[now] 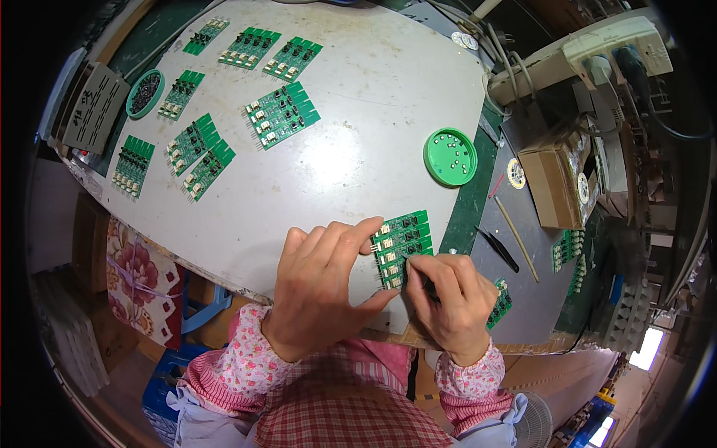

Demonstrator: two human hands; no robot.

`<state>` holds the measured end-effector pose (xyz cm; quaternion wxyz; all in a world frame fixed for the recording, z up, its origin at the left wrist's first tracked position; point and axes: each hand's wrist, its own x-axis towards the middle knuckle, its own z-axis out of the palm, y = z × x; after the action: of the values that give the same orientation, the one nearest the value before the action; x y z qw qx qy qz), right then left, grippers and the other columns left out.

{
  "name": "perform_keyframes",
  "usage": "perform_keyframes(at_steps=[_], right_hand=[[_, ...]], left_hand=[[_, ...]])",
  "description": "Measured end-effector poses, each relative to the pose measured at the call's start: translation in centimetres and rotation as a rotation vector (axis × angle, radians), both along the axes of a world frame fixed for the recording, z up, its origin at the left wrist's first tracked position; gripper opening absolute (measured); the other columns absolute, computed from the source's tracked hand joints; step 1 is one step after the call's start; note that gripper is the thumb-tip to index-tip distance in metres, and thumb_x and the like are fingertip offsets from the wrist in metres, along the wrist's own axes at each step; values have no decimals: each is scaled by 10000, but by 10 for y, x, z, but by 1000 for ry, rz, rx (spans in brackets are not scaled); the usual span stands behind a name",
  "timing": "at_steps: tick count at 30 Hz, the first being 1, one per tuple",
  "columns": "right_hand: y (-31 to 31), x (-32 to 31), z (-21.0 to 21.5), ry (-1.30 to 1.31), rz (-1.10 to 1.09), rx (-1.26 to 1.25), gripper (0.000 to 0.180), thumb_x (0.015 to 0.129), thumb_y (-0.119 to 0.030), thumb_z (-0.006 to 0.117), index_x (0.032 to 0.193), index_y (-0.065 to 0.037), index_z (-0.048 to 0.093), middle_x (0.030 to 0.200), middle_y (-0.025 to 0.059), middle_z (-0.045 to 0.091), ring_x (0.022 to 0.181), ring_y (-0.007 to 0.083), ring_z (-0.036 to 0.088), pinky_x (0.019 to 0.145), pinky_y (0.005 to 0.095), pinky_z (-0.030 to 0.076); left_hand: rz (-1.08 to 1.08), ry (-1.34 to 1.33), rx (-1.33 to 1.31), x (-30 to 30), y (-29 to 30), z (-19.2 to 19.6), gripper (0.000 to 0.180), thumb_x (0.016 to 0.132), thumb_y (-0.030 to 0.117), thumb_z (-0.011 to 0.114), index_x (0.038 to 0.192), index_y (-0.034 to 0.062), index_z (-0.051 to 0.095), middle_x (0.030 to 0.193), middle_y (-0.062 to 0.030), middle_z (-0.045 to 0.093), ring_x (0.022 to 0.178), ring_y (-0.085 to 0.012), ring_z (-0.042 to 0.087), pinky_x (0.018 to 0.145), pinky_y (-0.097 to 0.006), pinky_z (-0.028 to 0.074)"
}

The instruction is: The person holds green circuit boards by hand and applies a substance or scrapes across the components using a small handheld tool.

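Note:
A green circuit board panel (403,243) with white and black parts lies near the front edge of the work surface. My left hand (317,280) grips it along its pin side, the index finger at the far corner and the thumb at the near one. Over its lower right part my right hand (455,302) is closed, thumb and index finger pinched at the board. Whatever small thing that pinch holds is hidden. Behind the board stands a round green lid (452,181) with small white and dark parts in it.
Several populated boards (280,116) are spread over the left and back of the white sheet (366,82). A green dish (145,94) of black parts stands far left. On the right lie black tweezers (499,249), a thin stick (517,237) and a cardboard box (551,187).

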<state>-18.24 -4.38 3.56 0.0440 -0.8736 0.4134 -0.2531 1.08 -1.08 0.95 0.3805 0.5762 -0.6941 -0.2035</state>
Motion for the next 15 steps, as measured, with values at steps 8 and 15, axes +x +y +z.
perform_keyframes(at_steps=[8,15], right_hand=[[0,0,1,-11,2,-11,228,807,-39,842,1007,-63,734,866,55,662,688,200,689,583,314,537],[4,-5,3,-135,-58,123,223,799,-3,836,994,-49,738,873,67,680,692,213,702,569,327,530]], left_hand=[[-1,-2,-1,0,0,0,738,673,232,916,1321,34,624,940,-22,616,814,-188,585,747,-362,354],[-3,9,6,0,0,0,766,657,231,923,1333,39,619,956,-17,629,830,-185,601,754,-363,360]])
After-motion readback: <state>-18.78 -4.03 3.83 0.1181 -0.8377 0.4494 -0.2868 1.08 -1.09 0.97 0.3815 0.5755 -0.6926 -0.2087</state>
